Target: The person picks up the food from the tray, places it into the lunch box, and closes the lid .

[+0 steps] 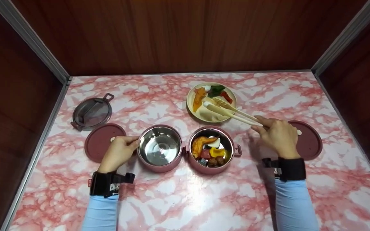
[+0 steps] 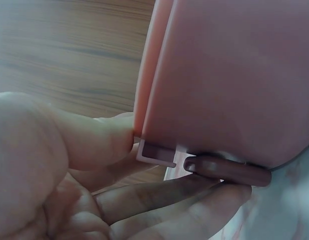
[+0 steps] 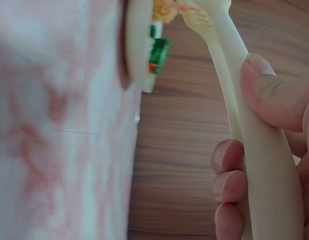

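Note:
My left hand (image 1: 119,152) grips the side of the left pink pot (image 1: 165,168), thumb at the rim and fingers by its handle (image 2: 229,170). The steel inside of this pot shows no food. Beside it stands the right pink pot (image 1: 208,170), holding a chicken wing (image 1: 198,146), a yellow piece (image 1: 217,152) and several other food pieces. My right hand (image 1: 278,136) holds cream tongs (image 1: 241,118), one tip fork-like, over a cream plate (image 1: 189,106). On the plate lie an orange piece (image 1: 199,96), a green piece (image 1: 216,90) and a red piece (image 1: 226,97). Whether the tips pinch food is unclear.
A clear lid with a dark handle (image 1: 92,112) lies at the far left. One dark red round lid (image 1: 100,144) is partly behind my left hand, another dark red lid (image 1: 312,141) behind my right. Wooden walls (image 1: 185,38) enclose the marbled table (image 1: 210,202).

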`<state>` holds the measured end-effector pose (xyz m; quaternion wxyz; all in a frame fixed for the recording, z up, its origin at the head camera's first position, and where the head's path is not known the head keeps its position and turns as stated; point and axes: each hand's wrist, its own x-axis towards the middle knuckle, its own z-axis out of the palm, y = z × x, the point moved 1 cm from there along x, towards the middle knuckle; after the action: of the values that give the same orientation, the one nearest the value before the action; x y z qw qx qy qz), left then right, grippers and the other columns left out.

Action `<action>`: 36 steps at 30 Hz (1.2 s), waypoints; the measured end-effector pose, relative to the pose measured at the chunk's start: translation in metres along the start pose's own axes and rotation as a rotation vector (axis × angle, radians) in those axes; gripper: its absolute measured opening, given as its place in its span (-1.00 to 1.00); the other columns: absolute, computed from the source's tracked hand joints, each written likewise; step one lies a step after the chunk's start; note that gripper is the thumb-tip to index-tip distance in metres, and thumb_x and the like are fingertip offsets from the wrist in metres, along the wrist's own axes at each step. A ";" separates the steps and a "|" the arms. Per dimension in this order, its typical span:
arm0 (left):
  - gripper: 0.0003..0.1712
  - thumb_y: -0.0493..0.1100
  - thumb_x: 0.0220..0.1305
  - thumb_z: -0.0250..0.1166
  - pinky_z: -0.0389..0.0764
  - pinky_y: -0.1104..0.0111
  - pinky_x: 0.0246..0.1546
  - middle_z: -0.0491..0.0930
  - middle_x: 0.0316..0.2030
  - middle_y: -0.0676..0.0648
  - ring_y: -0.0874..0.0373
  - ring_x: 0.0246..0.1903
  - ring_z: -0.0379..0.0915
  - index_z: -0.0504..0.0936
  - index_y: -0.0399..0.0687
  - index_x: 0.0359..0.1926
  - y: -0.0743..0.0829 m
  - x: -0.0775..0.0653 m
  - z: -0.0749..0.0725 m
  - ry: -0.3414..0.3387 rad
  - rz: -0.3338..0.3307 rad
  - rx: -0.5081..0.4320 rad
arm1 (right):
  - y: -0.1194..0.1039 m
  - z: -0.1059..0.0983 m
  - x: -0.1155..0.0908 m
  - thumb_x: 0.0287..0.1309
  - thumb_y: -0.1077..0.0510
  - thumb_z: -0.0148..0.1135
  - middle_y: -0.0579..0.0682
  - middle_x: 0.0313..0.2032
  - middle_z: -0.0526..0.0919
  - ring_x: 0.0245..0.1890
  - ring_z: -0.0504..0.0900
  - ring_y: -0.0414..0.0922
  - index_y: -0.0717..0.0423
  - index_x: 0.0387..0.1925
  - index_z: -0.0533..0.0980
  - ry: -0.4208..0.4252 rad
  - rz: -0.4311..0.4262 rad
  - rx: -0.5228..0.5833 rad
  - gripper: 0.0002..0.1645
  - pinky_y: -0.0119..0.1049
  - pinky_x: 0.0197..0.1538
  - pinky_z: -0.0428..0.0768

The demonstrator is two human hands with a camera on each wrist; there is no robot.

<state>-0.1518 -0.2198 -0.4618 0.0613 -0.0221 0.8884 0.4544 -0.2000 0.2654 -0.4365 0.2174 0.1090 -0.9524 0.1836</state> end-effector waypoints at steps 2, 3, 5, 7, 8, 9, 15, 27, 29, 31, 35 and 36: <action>-0.66 -0.18 0.42 0.22 0.58 0.18 -0.07 0.69 -0.05 -0.20 0.06 -0.16 0.62 0.66 -0.23 0.11 0.000 0.000 -0.001 -0.003 -0.001 -0.005 | -0.007 -0.007 -0.001 -0.06 -0.04 0.57 0.16 -0.40 0.74 -0.65 0.54 0.12 -0.08 -0.04 0.73 0.038 -0.029 0.011 -0.53 0.01 -0.67 0.31; -0.67 -0.18 0.42 0.22 0.57 0.18 -0.06 0.69 -0.06 -0.20 0.07 -0.17 0.62 0.66 -0.23 0.11 0.001 0.000 -0.001 -0.002 0.002 -0.005 | -0.011 -0.010 -0.001 -0.07 -0.03 0.58 0.15 -0.42 0.74 -0.66 0.53 0.11 -0.07 -0.04 0.73 0.054 -0.046 0.014 -0.53 0.01 -0.67 0.30; -0.67 -0.18 0.41 0.23 0.56 0.19 -0.06 0.70 -0.07 -0.18 0.08 -0.18 0.61 0.67 -0.22 0.10 0.000 0.000 -0.001 0.001 0.005 0.000 | -0.021 -0.016 -0.002 -0.09 -0.03 0.59 0.12 -0.48 0.72 -0.70 0.48 0.06 -0.07 -0.05 0.73 0.077 -0.093 0.014 -0.52 -0.03 -0.69 0.28; -0.68 -0.18 0.41 0.23 0.55 0.22 -0.08 0.70 -0.09 -0.16 0.10 -0.19 0.60 0.68 -0.22 0.09 0.000 0.000 -0.001 0.008 0.011 0.002 | -0.033 -0.021 -0.002 -0.10 -0.03 0.60 0.06 -0.56 0.68 -0.75 0.39 -0.04 -0.06 -0.04 0.73 0.086 -0.151 0.016 -0.50 -0.11 -0.72 0.23; -0.69 -0.19 0.41 0.23 0.55 0.23 -0.09 0.71 -0.10 -0.16 0.10 -0.20 0.60 0.69 -0.22 0.08 -0.001 0.000 -0.001 0.011 0.015 0.004 | -0.039 -0.023 -0.001 -0.10 -0.04 0.59 0.02 -0.60 0.65 -0.76 0.34 -0.09 -0.06 -0.03 0.73 0.088 -0.189 0.010 -0.49 -0.15 -0.73 0.21; -0.69 -0.19 0.41 0.23 0.55 0.24 -0.11 0.71 -0.11 -0.16 0.11 -0.21 0.60 0.69 -0.23 0.08 -0.001 0.000 0.000 0.012 0.017 0.006 | -0.045 -0.025 -0.001 -0.10 -0.04 0.59 -0.01 -0.62 0.62 -0.77 0.30 -0.13 -0.05 -0.02 0.72 0.088 -0.230 0.007 -0.48 -0.19 -0.73 0.18; -0.69 -0.20 0.40 0.24 0.56 0.28 -0.18 0.72 -0.15 -0.15 0.12 -0.27 0.60 0.69 -0.24 0.07 -0.001 0.001 0.001 0.013 0.023 0.007 | -0.081 -0.032 0.007 -0.02 -0.09 0.55 -0.05 -0.57 0.64 -0.77 0.37 -0.19 -0.02 -0.03 0.72 0.064 -0.464 -0.010 -0.51 -0.29 -0.75 0.23; -0.69 -0.20 0.42 0.21 0.56 0.30 -0.19 0.72 -0.16 -0.15 0.13 -0.26 0.60 0.68 -0.24 0.08 0.000 0.001 0.000 0.001 0.007 0.000 | -0.140 -0.012 0.031 0.06 -0.12 0.46 -0.10 -0.58 0.55 -0.74 0.35 -0.16 -0.15 -0.02 0.71 -0.144 -0.694 -0.108 -0.58 -0.26 -0.76 0.20; -0.68 -0.20 0.42 0.21 0.56 0.26 -0.16 0.71 -0.14 -0.16 0.12 -0.24 0.61 0.68 -0.23 0.09 0.000 0.001 0.001 -0.001 0.004 0.006 | -0.146 -0.004 0.037 0.08 -0.10 0.45 -0.10 -0.59 0.52 -0.74 0.32 -0.16 -0.14 -0.03 0.70 -0.177 -0.732 -0.125 -0.60 -0.24 -0.75 0.23; -0.68 -0.19 0.42 0.21 0.56 0.23 -0.14 0.71 -0.15 -0.16 0.10 -0.24 0.61 0.68 -0.23 0.09 0.000 0.001 0.001 -0.004 0.006 0.011 | -0.151 0.003 0.044 0.08 -0.10 0.45 -0.09 -0.62 0.49 -0.74 0.32 -0.16 -0.12 -0.07 0.70 -0.192 -0.768 -0.146 -0.63 -0.23 -0.74 0.26; -0.69 -0.18 0.42 0.22 0.56 0.23 -0.14 0.72 -0.16 -0.15 0.11 -0.24 0.60 0.69 -0.22 0.08 0.000 0.001 0.000 -0.003 0.011 0.020 | -0.159 0.014 0.056 0.10 -0.04 0.40 -0.09 -0.67 0.41 -0.74 0.31 -0.13 -0.08 -0.14 0.68 -0.199 -0.816 -0.195 -0.72 -0.21 -0.74 0.27; -0.69 -0.18 0.42 0.22 0.55 0.25 -0.16 0.72 -0.17 -0.14 0.11 -0.24 0.60 0.69 -0.22 0.08 0.000 0.001 0.000 -0.002 0.012 0.021 | -0.161 0.016 0.059 0.11 -0.04 0.39 -0.08 -0.67 0.40 -0.74 0.32 -0.12 -0.08 -0.16 0.68 -0.200 -0.824 -0.199 -0.74 -0.20 -0.74 0.27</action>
<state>-0.1526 -0.2198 -0.4618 0.0595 -0.0156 0.8933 0.4453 -0.2121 0.1051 -0.3747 0.1887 0.4757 -0.8588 -0.0227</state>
